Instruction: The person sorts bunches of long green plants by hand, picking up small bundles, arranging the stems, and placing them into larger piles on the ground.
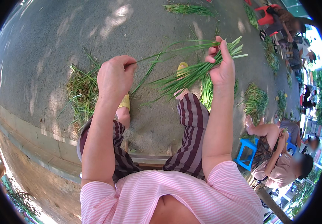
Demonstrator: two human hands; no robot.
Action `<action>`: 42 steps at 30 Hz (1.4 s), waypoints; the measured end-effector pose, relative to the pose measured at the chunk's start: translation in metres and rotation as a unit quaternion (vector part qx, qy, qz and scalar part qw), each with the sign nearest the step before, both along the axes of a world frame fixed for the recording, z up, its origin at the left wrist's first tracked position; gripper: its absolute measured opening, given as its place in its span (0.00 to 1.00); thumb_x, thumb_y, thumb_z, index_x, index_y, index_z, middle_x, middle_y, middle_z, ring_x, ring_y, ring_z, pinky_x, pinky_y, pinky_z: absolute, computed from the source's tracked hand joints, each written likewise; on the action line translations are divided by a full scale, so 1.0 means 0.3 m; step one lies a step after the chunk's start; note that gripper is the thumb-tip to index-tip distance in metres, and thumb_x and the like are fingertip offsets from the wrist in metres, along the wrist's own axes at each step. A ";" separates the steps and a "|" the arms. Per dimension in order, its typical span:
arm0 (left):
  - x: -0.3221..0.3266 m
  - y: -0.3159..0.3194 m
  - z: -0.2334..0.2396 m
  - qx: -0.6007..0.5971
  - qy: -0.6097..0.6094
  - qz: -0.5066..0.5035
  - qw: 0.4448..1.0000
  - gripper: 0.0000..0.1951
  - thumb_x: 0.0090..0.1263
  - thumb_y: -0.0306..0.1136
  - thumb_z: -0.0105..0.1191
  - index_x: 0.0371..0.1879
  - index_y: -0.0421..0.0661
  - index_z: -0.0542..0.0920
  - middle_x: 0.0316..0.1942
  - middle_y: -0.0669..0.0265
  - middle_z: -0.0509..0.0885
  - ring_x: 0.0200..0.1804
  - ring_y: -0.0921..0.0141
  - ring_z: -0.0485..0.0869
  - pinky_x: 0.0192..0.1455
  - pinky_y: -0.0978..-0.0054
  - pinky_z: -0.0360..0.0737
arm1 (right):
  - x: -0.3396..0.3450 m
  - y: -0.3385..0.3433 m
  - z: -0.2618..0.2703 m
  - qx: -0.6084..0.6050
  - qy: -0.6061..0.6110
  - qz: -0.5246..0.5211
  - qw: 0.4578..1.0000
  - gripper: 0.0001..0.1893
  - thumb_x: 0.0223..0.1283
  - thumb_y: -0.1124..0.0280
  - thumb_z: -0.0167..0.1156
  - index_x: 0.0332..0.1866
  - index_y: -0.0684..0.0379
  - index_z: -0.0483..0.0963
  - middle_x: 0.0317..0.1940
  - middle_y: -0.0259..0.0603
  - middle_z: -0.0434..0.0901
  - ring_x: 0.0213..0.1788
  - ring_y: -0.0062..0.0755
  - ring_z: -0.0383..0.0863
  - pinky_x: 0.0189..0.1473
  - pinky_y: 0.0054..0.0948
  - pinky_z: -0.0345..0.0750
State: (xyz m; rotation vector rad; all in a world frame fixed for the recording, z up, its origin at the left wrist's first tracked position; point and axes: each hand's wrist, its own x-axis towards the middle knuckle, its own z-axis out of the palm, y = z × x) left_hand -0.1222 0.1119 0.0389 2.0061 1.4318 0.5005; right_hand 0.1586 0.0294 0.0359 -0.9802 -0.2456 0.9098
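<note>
My right hand is raised and closed around a bunch of long, thin green stalks, which look like chives; their pale ends stick out at the right and their leafy tips fan left. Towards the left, my left hand pinches the tip of a long leaf that stretches across from the bunch. Below my right wrist, more green stalks stand near my foot, partly hidden by the arm. A tangled heap of green and yellowed leaves lies on the ground beside my left hand.
Another bundle of stalks lies on the pavement ahead. At the right, a person sits by a blue plastic stool, near a leafy pile. More people sit farther off. A stone curb runs along the left.
</note>
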 end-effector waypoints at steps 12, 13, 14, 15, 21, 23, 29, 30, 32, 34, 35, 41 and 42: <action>-0.045 0.035 0.040 0.000 0.017 0.051 0.999 0.10 0.63 0.37 0.61 0.38 0.47 0.87 0.33 0.60 0.88 0.38 0.60 0.87 0.42 0.65 0.81 | 0.005 0.007 -0.015 -0.056 -0.077 -0.046 0.994 0.13 0.74 0.62 0.54 0.51 0.61 0.76 0.38 0.33 0.76 0.36 0.21 0.75 0.36 0.24 0.73; -0.049 0.036 0.044 0.002 0.017 0.050 0.999 0.10 0.63 0.37 0.61 0.38 0.46 0.87 0.33 0.60 0.88 0.38 0.60 0.87 0.43 0.65 0.81 | 0.001 0.008 -0.021 -0.073 -0.106 -0.054 0.990 0.13 0.74 0.62 0.54 0.51 0.61 0.76 0.38 0.33 0.76 0.36 0.20 0.75 0.38 0.24 0.73; -0.053 0.038 0.046 0.004 0.017 0.049 0.999 0.10 0.63 0.38 0.61 0.39 0.46 0.87 0.34 0.60 0.88 0.39 0.60 0.87 0.43 0.65 0.81 | -0.002 0.009 -0.029 -0.090 -0.135 -0.061 0.985 0.13 0.75 0.62 0.53 0.50 0.60 0.76 0.38 0.33 0.76 0.37 0.20 0.75 0.39 0.24 0.73; -0.057 0.040 0.045 0.007 0.017 0.048 0.999 0.11 0.63 0.38 0.61 0.39 0.46 0.86 0.34 0.60 0.88 0.39 0.60 0.87 0.43 0.65 0.81 | -0.001 0.011 -0.039 -0.104 -0.160 -0.056 0.980 0.13 0.75 0.61 0.53 0.50 0.61 0.76 0.39 0.34 0.78 0.38 0.21 0.76 0.40 0.25 0.74; -0.056 0.021 0.045 0.001 0.007 0.020 1.000 0.11 0.64 0.39 0.60 0.39 0.46 0.86 0.35 0.59 0.88 0.40 0.60 0.87 0.44 0.64 0.81 | -0.043 0.027 -0.063 -0.152 -0.282 0.044 0.946 0.16 0.75 0.58 0.52 0.49 0.62 0.75 0.46 0.44 0.83 0.43 0.25 0.80 0.44 0.27 0.77; -0.050 0.002 0.048 0.007 0.003 0.012 1.000 0.11 0.64 0.39 0.60 0.38 0.46 0.86 0.35 0.59 0.87 0.39 0.59 0.86 0.43 0.63 0.81 | -0.094 0.038 -0.055 -0.218 -0.316 0.104 0.917 0.17 0.75 0.57 0.51 0.49 0.62 0.75 0.48 0.48 0.83 0.43 0.27 0.81 0.44 0.26 0.77; 0.027 -0.132 0.017 0.030 0.039 -0.091 0.995 0.10 0.63 0.38 0.63 0.38 0.46 0.85 0.34 0.60 0.84 0.34 0.62 0.85 0.40 0.65 0.81 | -0.168 0.096 -0.339 -0.277 -0.019 0.174 0.945 0.15 0.73 0.56 0.54 0.44 0.59 0.74 0.25 0.28 0.72 0.20 0.18 0.71 0.28 0.28 0.81; 0.042 -0.172 0.015 0.040 0.030 -0.126 0.991 0.09 0.63 0.37 0.62 0.37 0.46 0.84 0.33 0.61 0.83 0.35 0.61 0.85 0.39 0.64 0.81 | -0.152 0.096 -0.447 -0.304 -0.025 0.170 0.937 0.15 0.73 0.56 0.55 0.42 0.60 0.74 0.24 0.30 0.71 0.19 0.19 0.72 0.25 0.28 0.79; 0.060 -0.249 0.019 0.016 0.030 -0.200 0.979 0.08 0.63 0.36 0.61 0.36 0.47 0.82 0.33 0.62 0.81 0.38 0.61 0.84 0.38 0.63 0.80 | -0.135 0.077 -0.673 -0.369 -0.031 0.156 0.916 0.16 0.70 0.56 0.58 0.38 0.60 0.75 0.22 0.32 0.71 0.17 0.23 0.72 0.20 0.28 0.75; 0.053 -0.303 0.024 -0.027 0.036 -0.274 0.961 0.09 0.63 0.36 0.61 0.36 0.46 0.80 0.34 0.62 0.79 0.39 0.60 0.82 0.38 0.62 0.79 | -0.149 0.087 -0.828 -0.447 -0.074 0.147 0.879 0.16 0.66 0.56 0.62 0.34 0.60 0.75 0.19 0.33 0.72 0.15 0.25 0.71 0.18 0.28 0.71; 0.040 -0.321 0.026 -0.036 0.031 -0.308 0.950 0.09 0.63 0.36 0.61 0.36 0.46 0.79 0.34 0.62 0.79 0.38 0.60 0.82 0.38 0.62 0.79 | -0.168 0.093 -0.884 -0.488 -0.120 0.148 0.852 0.17 0.63 0.56 0.64 0.33 0.60 0.75 0.19 0.34 0.73 0.14 0.27 0.71 0.18 0.28 0.70; -0.062 -0.276 0.118 -0.096 -0.019 -0.323 0.941 0.14 0.60 0.36 0.62 0.43 0.46 0.79 0.37 0.66 0.80 0.39 0.65 0.81 0.41 0.66 0.77 | -0.175 0.192 -1.283 -0.489 -0.226 0.031 0.842 0.15 0.57 0.60 0.70 0.30 0.59 0.73 0.16 0.33 0.72 0.12 0.23 0.67 0.13 0.26 0.62; -0.070 -0.252 0.128 -0.089 -0.029 -0.308 0.947 0.16 0.60 0.36 0.62 0.45 0.46 0.79 0.39 0.66 0.80 0.40 0.66 0.81 0.42 0.67 0.77 | -0.152 0.232 -1.351 -0.478 -0.245 0.011 0.844 0.15 0.56 0.61 0.70 0.30 0.59 0.74 0.17 0.33 0.72 0.12 0.23 0.67 0.13 0.25 0.62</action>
